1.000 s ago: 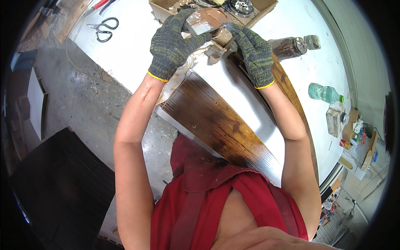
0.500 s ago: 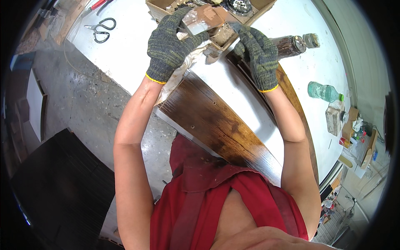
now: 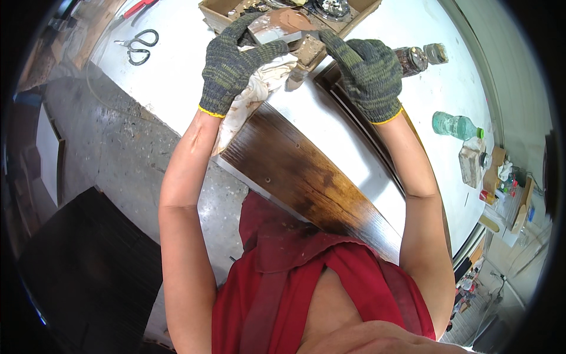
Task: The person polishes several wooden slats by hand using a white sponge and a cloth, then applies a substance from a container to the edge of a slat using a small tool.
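Observation:
My left hand (image 3: pixel 227 71), in a dark knitted glove with a yellow cuff, grips a pale flat block (image 3: pixel 265 32) with brown putty (image 3: pixel 290 21) smeared on its top. My right hand (image 3: pixel 371 76), gloved alike, has its fingers closed on a thin grey blade (image 3: pixel 311 34), mostly hidden, at the block's right side. Under my left hand a stained white cloth (image 3: pixel 250 97) hangs by the end of a dark-stained wooden board (image 3: pixel 306 171). The board lies slantwise in front of me, with small round holes in its face.
A cardboard box (image 3: pixel 215 17) with tins and scraps stands at the far edge. Black-handled scissors (image 3: pixel 141 47) lie at left. Two glass jars (image 3: pixel 413 61), a green plastic bottle (image 3: pixel 457 125) and a square container (image 3: pixel 471 162) are at right. More dark boards (image 3: pixel 354 115) lie under my right arm.
My right hand has moved slightly right and turned, its index finger now stretched toward the block. The left hand and the putty block have shifted a little left.

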### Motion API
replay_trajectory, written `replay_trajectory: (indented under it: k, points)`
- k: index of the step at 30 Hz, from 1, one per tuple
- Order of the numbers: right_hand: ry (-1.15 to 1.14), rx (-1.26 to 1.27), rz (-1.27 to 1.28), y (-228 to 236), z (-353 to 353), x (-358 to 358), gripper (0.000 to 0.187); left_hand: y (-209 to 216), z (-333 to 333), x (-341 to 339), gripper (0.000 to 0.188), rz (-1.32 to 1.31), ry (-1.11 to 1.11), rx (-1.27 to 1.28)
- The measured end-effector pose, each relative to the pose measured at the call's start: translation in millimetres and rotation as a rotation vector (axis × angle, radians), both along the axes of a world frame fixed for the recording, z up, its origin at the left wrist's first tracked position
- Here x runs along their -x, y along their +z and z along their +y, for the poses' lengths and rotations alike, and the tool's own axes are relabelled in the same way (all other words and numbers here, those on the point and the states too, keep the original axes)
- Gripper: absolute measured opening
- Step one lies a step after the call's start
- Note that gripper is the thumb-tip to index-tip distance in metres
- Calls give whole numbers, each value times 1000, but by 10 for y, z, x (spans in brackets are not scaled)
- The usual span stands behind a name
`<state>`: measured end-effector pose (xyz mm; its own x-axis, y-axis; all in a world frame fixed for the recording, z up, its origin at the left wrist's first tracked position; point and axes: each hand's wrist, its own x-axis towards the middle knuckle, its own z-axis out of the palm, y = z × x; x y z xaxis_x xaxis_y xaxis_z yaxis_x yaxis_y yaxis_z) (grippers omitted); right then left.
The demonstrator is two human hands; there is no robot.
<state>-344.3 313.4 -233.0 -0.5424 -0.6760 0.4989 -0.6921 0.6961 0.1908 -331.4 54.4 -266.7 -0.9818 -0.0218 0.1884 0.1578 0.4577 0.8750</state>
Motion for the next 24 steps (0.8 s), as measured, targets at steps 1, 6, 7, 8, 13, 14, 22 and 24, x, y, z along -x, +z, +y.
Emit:
replay_trajectory:
  k: [1,6,7,8,13,14,22,24]
  points:
    - [-24,-21,-41,65,11,-43,40,19,-4,-3,64,-21,11,3]
    - [23,393,-264,-15,145,-74,38,-102,-24,4,69,10,66,-72]
    - [1,556,-411,-86,125,-95,37,99,37,-43,72,-25,72,-92]
    - [-21,720,-557,-156,123,-108,36,210,87,-71,76,-60,79,-112]
    - [-40,237,-248,-188,101,-1,44,189,104,-108,74,6,106,-135]
    - [-28,261,-246,-156,94,2,43,184,97,-108,74,3,103,-134]
    - [12,358,-337,-219,59,91,50,188,124,-147,74,52,119,-119]
    - [-17,235,-159,-175,69,129,50,181,116,-154,74,66,113,-129]
